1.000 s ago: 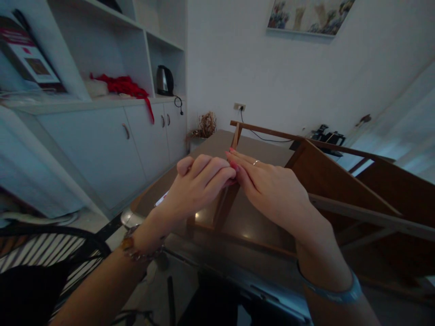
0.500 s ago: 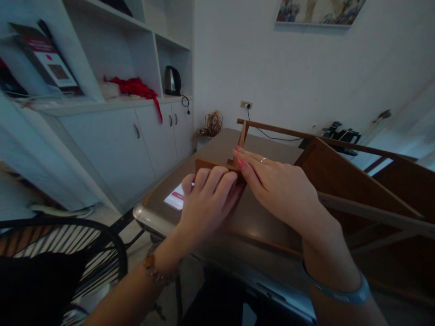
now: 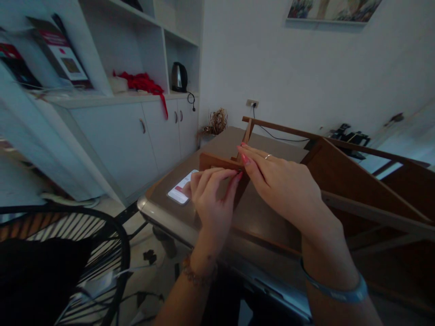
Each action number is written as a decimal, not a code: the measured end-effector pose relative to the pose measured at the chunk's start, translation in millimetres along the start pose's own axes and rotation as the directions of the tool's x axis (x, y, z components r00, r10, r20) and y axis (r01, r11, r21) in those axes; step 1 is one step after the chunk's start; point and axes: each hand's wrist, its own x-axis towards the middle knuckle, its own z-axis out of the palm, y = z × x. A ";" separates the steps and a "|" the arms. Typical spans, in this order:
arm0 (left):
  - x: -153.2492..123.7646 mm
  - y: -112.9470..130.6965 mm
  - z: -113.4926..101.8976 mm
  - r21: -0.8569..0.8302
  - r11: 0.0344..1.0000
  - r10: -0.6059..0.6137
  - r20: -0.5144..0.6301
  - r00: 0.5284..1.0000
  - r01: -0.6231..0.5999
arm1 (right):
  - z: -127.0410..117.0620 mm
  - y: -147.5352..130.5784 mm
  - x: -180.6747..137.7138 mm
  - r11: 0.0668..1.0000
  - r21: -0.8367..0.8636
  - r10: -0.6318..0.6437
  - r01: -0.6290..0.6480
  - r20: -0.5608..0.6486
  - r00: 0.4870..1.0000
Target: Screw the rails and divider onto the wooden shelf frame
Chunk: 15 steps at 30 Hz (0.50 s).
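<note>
Brown wooden frame [image 3: 353,181] at lower right looks mostly joined up, but the small board [image 3: 215,161] mid-picture seems not fully fixed yet, left hand [image 3: 212,194] pinching some tiny dark bit [image 3: 239,170] there, right hand [image 3: 285,181] over its end, grip unclear.

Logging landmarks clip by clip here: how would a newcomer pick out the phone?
Find the grey-brown table bearing the wooden furniture. Near the table's left corner, beside the left hand, the phone lies flat, face up. Glowing white with a reddish band, it stands out from the dull table and brown furniture.
</note>
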 end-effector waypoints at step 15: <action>1.9 1.9 2.6 0.003 1.000 0.011 -0.007 1.000 -0.011 | -0.5 -1.0 -0.5 0.999 -0.043 0.006 -0.006 0.005 1.000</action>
